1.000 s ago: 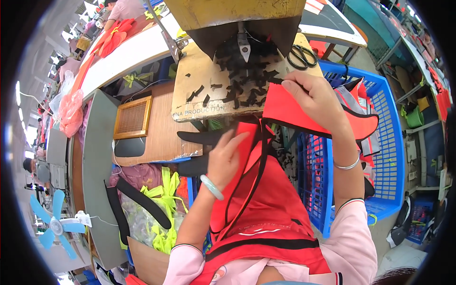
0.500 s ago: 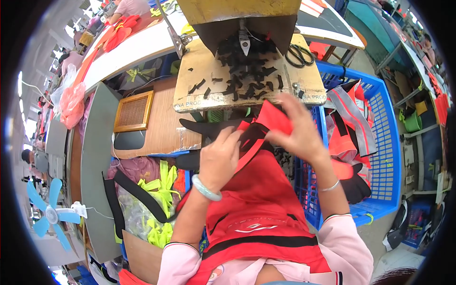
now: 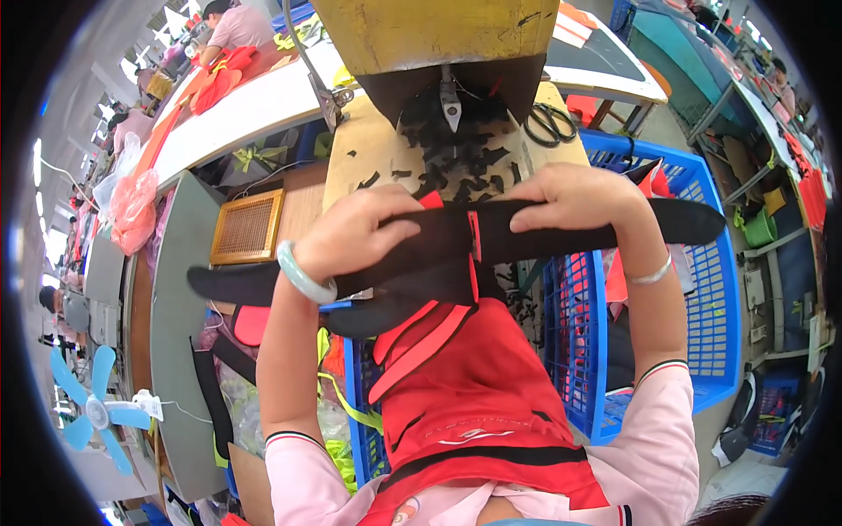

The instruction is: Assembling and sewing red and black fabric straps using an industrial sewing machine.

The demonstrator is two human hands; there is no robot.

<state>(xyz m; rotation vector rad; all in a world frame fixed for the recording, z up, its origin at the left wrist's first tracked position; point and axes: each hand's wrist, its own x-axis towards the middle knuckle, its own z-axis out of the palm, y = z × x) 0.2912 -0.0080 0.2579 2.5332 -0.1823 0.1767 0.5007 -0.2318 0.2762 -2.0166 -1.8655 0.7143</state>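
Soft, matte black cloth (image 3: 430, 254), long with rounded ends and edged in red along its middle seam, stretches across the centre of the frame. Left hand (image 3: 360, 230) and right hand (image 3: 574, 203) are both partly curled, gripping its upper edge between thumb and fingers; some fingertips are hidden. Behind, small ragged black scraps (image 3: 458, 149) litter the smooth wooden table (image 3: 364, 140), partly covered by the arms and cloth.

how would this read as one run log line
left hand: holding black-and-red fabric | right hand: holding same fabric | fabric: spread across both hands | scissors: on worktop | blue basket: right side
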